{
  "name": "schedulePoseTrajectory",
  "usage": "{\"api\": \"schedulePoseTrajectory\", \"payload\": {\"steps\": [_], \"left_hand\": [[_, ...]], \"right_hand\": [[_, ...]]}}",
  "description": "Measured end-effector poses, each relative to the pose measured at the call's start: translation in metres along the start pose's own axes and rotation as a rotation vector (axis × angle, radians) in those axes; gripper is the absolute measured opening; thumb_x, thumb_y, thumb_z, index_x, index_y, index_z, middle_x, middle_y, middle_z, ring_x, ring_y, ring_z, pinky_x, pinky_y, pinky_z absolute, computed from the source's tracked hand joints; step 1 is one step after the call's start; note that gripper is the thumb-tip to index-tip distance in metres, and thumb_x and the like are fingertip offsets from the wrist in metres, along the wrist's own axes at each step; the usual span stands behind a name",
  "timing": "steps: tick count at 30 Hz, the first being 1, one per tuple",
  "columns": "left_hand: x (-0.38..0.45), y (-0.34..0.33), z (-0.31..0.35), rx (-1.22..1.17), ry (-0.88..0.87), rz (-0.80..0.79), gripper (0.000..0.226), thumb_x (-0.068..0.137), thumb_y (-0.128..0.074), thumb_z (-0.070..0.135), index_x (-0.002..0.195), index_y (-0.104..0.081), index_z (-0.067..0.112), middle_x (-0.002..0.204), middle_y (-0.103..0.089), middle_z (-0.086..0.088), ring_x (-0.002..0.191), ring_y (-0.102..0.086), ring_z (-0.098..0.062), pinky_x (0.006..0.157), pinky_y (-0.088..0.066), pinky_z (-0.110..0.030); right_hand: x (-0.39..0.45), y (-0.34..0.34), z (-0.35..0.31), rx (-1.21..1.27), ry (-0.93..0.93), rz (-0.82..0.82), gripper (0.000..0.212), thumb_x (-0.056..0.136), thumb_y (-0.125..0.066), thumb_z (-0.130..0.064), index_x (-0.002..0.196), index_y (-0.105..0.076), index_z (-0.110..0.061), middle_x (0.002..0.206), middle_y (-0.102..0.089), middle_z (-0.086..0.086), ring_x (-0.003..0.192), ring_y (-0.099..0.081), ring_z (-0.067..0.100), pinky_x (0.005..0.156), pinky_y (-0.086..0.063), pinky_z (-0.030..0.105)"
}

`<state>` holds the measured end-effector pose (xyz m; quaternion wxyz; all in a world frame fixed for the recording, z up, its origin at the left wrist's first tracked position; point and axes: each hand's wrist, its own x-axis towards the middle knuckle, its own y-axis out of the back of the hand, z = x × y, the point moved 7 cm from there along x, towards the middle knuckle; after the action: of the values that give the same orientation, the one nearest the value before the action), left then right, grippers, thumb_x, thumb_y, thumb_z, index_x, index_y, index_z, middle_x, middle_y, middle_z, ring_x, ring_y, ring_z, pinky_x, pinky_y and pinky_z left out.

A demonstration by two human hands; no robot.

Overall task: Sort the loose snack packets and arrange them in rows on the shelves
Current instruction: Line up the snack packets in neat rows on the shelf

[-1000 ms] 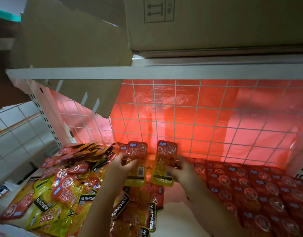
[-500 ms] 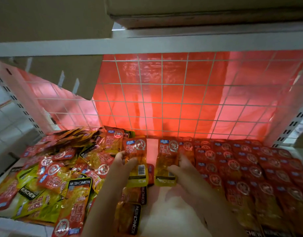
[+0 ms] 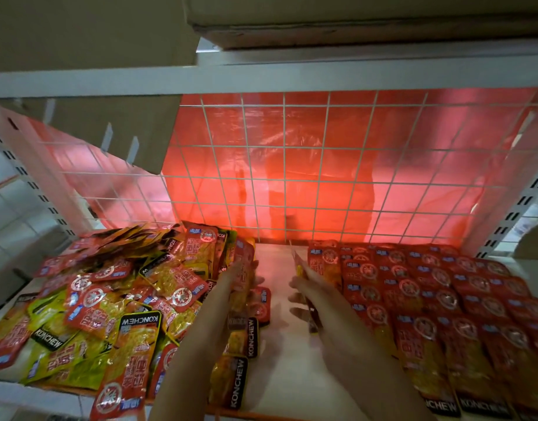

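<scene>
A loose heap of red and yellow snack packets point(image 3: 115, 302) covers the left half of the white shelf point(image 3: 279, 375). Neat overlapping rows of red packets point(image 3: 437, 302) fill the right half. My left hand point(image 3: 243, 278) holds one packet point(image 3: 243, 259) upright and edge-on beside the heap. My right hand point(image 3: 310, 287) pinches another packet point(image 3: 301, 268), also turned edge-on, right against the left side of the rows. A bare strip of shelf lies between the two hands.
A white wire grid point(image 3: 322, 177) with red plastic behind it closes the back. The shelf above point(image 3: 261, 77) carries cardboard boxes point(image 3: 367, 19). White slotted uprights point(image 3: 522, 208) stand at both sides. A few stray packets point(image 3: 246, 335) lie under my left arm.
Both hands have spread apart, left toward the heap and right toward the rows. The two packets, held flat and face-up before, now stand edge-on. The camera has come closer and tilted down.
</scene>
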<state>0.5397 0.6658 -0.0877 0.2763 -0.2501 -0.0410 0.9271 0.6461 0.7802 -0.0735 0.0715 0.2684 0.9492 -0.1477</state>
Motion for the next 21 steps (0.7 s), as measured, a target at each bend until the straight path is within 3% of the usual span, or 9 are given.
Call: {"api": "schedulePoseTrajectory", "payload": {"steps": [3,6,10,13,17,19,21], "left_hand": [[-0.016,-0.004,0.005,-0.047,-0.067,-0.04,0.041,0.094,-0.044,0.044,0.099,-0.067,0.01,0.082,-0.072,-0.008,0.076,-0.064,-0.025,0.071,-0.054,-0.035],[-0.014,-0.003,0.007,-0.022,-0.076,0.024,0.035,0.094,-0.048,0.039,0.087,-0.067,0.011,0.077,-0.074,-0.009,0.078,-0.068,-0.027,0.081,-0.052,-0.039],[-0.011,0.001,0.006,0.061,-0.085,0.037,0.035,0.094,-0.051,0.035,0.078,-0.072,0.012,0.081,-0.074,-0.01,0.076,-0.07,-0.026,0.084,-0.049,-0.038],[-0.006,0.002,0.005,0.09,-0.1,0.033,0.034,0.092,-0.055,0.035,0.084,-0.067,0.005,0.086,-0.069,-0.015,0.08,-0.064,-0.028,0.081,-0.047,-0.039],[0.0,-0.001,0.004,0.156,-0.158,0.006,0.02,0.092,-0.055,0.029,0.085,-0.054,0.01,0.077,-0.052,-0.01,0.068,-0.051,-0.015,0.056,-0.04,-0.025],[0.001,-0.002,0.002,0.138,-0.142,-0.001,0.019,0.09,-0.06,0.026,0.096,-0.062,0.008,0.089,-0.067,-0.005,0.079,-0.062,-0.012,0.064,-0.048,-0.026],[0.003,-0.004,0.001,0.095,-0.116,-0.017,0.045,0.083,-0.069,0.032,0.122,-0.059,0.012,0.108,-0.07,-0.003,0.098,-0.065,-0.014,0.083,-0.054,-0.036]], "right_hand": [[-0.002,0.004,0.006,0.075,-0.09,-0.01,0.034,0.087,-0.05,-0.045,0.109,-0.068,-0.025,0.107,-0.071,-0.004,0.094,-0.066,0.01,0.072,-0.049,0.028],[-0.001,0.007,0.004,0.28,-0.098,-0.046,0.035,0.097,-0.04,-0.032,0.106,-0.067,-0.011,0.1,-0.073,0.005,0.083,-0.071,0.016,0.06,-0.054,0.028],[-0.002,0.012,0.0,0.378,-0.05,-0.073,0.03,0.099,-0.038,-0.019,0.101,-0.064,-0.005,0.094,-0.073,0.011,0.078,-0.071,0.018,0.06,-0.057,0.028],[-0.002,0.021,0.004,0.305,-0.012,-0.039,0.022,0.093,-0.047,-0.019,0.098,-0.064,-0.005,0.089,-0.073,0.008,0.079,-0.07,0.016,0.065,-0.057,0.025],[-0.004,0.04,0.005,0.105,0.024,0.02,0.026,0.079,-0.063,-0.02,0.098,-0.063,-0.002,0.096,-0.07,0.012,0.086,-0.067,0.019,0.076,-0.056,0.028],[-0.007,0.047,0.006,0.038,0.016,0.032,0.024,0.083,-0.064,-0.009,0.106,-0.062,-0.002,0.102,-0.071,0.013,0.093,-0.068,0.023,0.082,-0.056,0.033],[-0.011,0.053,0.006,-0.059,-0.003,0.025,0.026,0.083,-0.066,-0.006,0.109,-0.061,-0.004,0.105,-0.071,0.011,0.1,-0.067,0.025,0.089,-0.053,0.038]]}}
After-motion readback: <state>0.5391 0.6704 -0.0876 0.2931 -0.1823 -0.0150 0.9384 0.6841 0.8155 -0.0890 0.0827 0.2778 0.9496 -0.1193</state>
